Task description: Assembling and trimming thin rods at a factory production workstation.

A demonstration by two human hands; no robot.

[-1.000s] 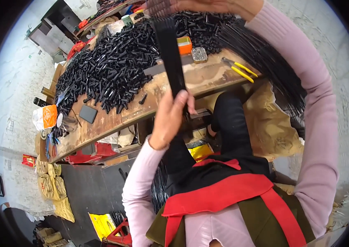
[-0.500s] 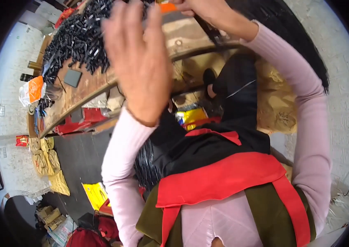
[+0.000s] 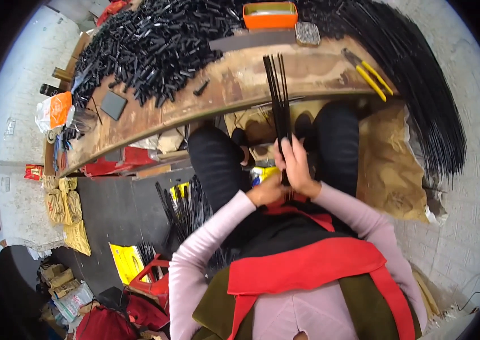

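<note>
A thin bundle of black rods point(image 3: 278, 93) stands up from my lap, its upper ends reaching over the table's front edge. My right hand point(image 3: 295, 164) is closed around the bundle's lower half, the back of the hand showing. Lower down, my left hand point(image 3: 267, 191) is curled in a fist against the bundle's lower end, close under the right hand. Its fingers are partly hidden and slightly blurred. Short rod ends show just below the hands, above my red and black apron point(image 3: 302, 255).
On the wooden table point(image 3: 240, 76) lie a heap of short black parts point(image 3: 155, 42), an orange box point(image 3: 270, 15), yellow-handled pliers point(image 3: 367, 73) and a dark square point(image 3: 113, 105). Long black rods point(image 3: 421, 96) hang off its right end. A red stool point(image 3: 152, 277) stands lower left.
Both hands have come down from over the table to my lap. The left hand, open and raised before, is now curled. The rod bundle now stands upright in my grip.
</note>
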